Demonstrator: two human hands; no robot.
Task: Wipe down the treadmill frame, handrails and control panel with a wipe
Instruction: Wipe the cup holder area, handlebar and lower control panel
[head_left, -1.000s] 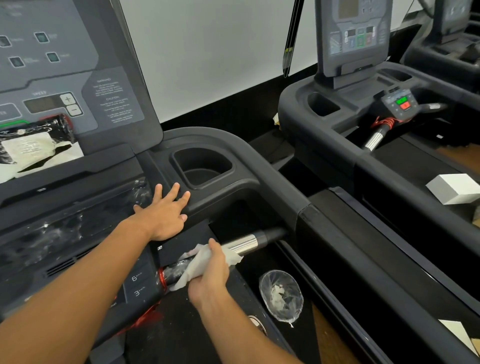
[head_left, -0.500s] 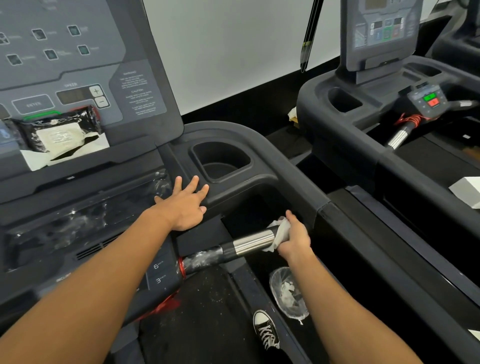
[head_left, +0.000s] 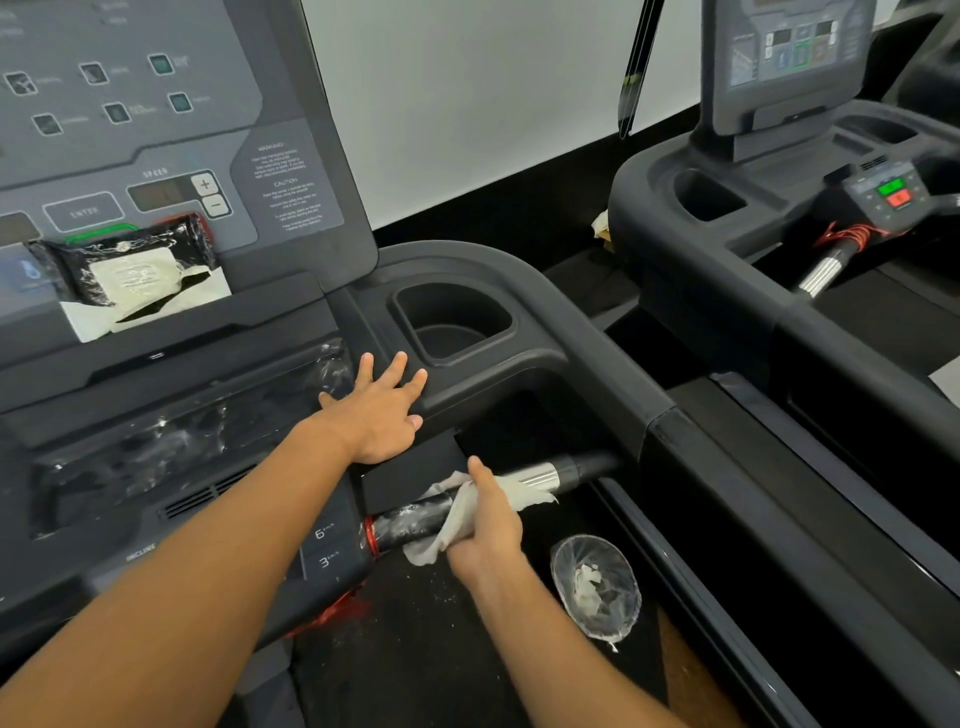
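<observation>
I am looking at a gym floor: the treadmill console (head_left: 156, 171) with its speed buttons fills my left, and a second treadmill (head_left: 789, 218) of the same kind stands just beside it along a white wall (head_left: 467, 93).

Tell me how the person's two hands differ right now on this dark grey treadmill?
The left hand lies flat with fingers spread on the dark grey treadmill frame, while the right hand curls round the crumpled white wipe. The left hand holds nothing; the right hand presses the wipe against the short black-and-chrome handrail bar. The left hand sits nearer the cup holder, the right hand lower down. Both are bare.
</observation>
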